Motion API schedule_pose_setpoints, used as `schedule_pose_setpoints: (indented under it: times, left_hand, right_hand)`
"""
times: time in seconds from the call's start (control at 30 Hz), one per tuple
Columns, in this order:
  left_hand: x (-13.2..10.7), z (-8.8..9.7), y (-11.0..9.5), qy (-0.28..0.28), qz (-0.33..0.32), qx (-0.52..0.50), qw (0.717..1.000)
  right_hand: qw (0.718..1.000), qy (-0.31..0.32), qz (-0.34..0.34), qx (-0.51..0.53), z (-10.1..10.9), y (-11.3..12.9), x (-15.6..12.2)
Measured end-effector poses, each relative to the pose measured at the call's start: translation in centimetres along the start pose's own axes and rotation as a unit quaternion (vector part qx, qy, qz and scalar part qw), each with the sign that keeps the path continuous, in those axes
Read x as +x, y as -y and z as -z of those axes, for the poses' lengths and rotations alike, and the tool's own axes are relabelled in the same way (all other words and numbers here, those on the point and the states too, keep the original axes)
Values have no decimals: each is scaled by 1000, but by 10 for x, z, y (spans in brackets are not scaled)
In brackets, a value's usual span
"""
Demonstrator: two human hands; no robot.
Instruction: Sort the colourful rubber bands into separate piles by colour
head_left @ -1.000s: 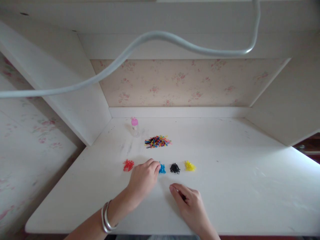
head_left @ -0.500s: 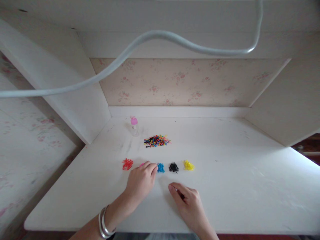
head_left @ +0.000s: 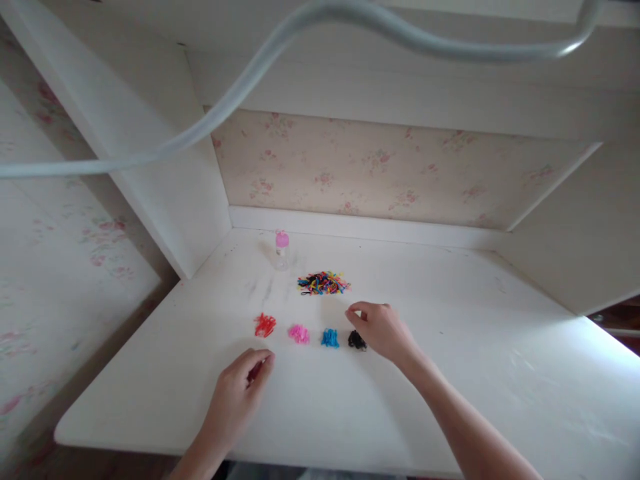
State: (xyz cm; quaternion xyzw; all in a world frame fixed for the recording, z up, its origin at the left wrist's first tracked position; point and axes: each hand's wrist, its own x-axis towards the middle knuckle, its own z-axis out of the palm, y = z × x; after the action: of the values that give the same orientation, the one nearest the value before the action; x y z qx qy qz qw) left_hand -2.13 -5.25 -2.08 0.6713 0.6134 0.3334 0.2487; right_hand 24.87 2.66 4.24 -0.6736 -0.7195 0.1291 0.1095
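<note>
Head view: the multicoloured pile [head_left: 324,283], longest side to side, lay ahead-left of my nearer right hand [head_left: 384,328]; it and my left hand [head_left: 236,388] were curled, contents indiscernible.

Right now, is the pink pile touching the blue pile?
Apart. The head view shows a strip of white table between the pink pile and the blue pile.
</note>
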Motion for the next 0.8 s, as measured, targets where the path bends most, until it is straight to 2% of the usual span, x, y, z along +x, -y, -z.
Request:
schedule_pose_setpoints:
  times: [0.1,0.3,0.53,0.8]
  left_hand:
    - [1,1,2,1,1,-25,1000]
    - [2,2,4,15,-10,-42,999]
    - [0,1,8,26,-14,-54,998]
    - [1,0,4,23,-27,-54,998]
  right_hand:
    - [996,11,-34,-85,-11,-1,32]
    - [990,20,-56,-125,-33,-2,65]
    - [990,36,-49,-130,-42,-7,78]
    - [995,26,-35,-95,-41,-16,75]
